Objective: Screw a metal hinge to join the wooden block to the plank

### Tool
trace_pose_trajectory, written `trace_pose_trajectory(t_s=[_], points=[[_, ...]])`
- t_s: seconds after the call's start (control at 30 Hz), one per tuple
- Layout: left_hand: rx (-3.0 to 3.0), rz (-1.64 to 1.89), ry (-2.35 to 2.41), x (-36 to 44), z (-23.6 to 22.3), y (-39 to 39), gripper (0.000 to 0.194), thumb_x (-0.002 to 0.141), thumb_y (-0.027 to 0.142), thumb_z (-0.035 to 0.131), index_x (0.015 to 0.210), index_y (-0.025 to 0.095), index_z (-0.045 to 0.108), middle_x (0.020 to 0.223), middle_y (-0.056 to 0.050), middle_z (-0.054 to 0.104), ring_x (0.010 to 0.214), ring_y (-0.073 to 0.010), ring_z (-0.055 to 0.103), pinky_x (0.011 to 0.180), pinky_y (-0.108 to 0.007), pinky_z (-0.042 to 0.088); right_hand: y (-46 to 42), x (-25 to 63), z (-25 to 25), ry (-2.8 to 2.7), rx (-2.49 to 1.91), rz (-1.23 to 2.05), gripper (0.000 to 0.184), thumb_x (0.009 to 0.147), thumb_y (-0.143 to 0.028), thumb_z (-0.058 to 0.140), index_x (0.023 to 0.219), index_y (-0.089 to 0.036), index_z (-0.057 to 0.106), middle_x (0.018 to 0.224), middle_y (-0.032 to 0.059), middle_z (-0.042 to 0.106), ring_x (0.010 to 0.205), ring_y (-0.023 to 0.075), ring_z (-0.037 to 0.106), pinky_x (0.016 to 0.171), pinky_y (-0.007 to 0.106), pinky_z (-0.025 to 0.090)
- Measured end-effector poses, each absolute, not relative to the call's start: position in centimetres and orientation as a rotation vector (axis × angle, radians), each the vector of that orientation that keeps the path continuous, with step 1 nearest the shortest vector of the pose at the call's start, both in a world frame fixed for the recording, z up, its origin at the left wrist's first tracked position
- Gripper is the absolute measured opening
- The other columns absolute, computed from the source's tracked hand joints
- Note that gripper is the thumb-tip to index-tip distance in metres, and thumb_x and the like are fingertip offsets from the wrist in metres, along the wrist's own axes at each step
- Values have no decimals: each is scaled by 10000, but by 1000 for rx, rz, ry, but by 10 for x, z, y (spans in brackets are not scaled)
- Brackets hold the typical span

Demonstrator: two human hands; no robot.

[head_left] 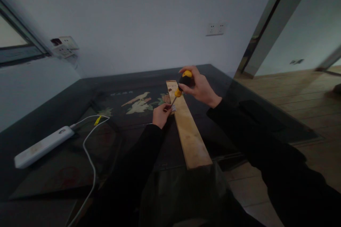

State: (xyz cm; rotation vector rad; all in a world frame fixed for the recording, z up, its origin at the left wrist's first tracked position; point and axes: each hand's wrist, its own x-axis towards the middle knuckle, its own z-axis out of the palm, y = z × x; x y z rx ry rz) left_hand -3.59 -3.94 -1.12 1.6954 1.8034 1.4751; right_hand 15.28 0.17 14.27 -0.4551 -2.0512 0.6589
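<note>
So the right hand [201, 87] has its grip wrapped round a yellow-and-black screwdriver [185, 79], tilted with its tip down at the wooden board [190, 134]. The left hand [161, 113] has fingertips pinched by that tip; can't tell what's in them. Board's lying on the dark worktop [135, 134], white power strip [44, 147] at about 8 o'clock.

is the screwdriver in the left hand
No, the right hand grips the screwdriver by its black and yellow handle.
</note>
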Motion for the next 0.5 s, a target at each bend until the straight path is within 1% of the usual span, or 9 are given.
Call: trace_pose_trajectory(t_s=[0.23,0.37,0.5], points=[[1699,1489,1786,-35,-8,-42,88,763,185,665,847,177,686,816,-30,716,635,-124,623,603,-227,491,2,121,176,-2477,-251,378,368,796,-260,624,1120,-186,466,895,16,561,741,130,479,728,296,387],[1689,1481,1815,-35,-8,-42,65,753,198,675,816,181,675,801,-24,711,616,-121,619,591,-224,492,4,103,192,-2637,-166,310,360,807,-231,614,1133,-187,467,921,29,575,782,145,484,735,284,361],[1693,1484,1797,-35,-8,-42,54,745,197,679,796,182,669,817,-25,720,618,-123,623,591,-228,499,7,89,202,-2765,-121,306,384,802,-199,609,1161,-183,473,886,28,587,779,152,478,727,281,347]])
